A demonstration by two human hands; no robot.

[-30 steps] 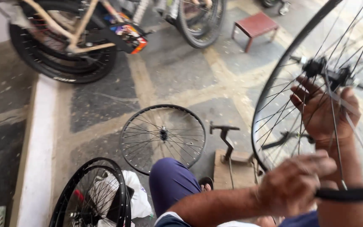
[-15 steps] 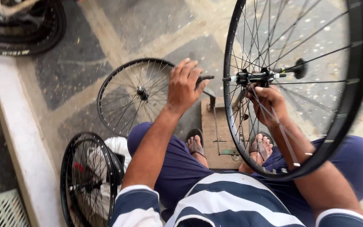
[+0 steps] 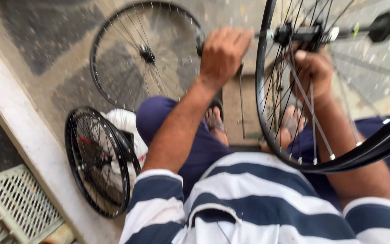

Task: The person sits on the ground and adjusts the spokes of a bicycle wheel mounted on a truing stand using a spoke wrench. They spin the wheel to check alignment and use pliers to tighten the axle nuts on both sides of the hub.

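I sit with a black-rimmed spoked bicycle wheel [image 3: 339, 162] held upright over my lap. Its hub and axle [image 3: 303, 32] run across the top right of the view. My left hand [image 3: 222, 54] is a closed fist at the axle's left end, just outside the rim. Behind the spokes, my right hand [image 3: 314, 68] grips the hub from below. My bare feet [image 3: 213, 119] rest on a wooden board [image 3: 233, 113] beneath the wheel. The picture is blurred by motion.
A bare spoked wheel [image 3: 145, 54] lies flat on the stone floor ahead. A second black wheel [image 3: 98, 158] leans at my left knee against a white bag [image 3: 123, 124]. A pale kerb [image 3: 23, 135] and a light green plastic crate [image 3: 14, 203] lie left.
The view has tilted down and drawn closer. My left hand has moved from beside the rim to the axle's left end. My right hand stays on the hub.
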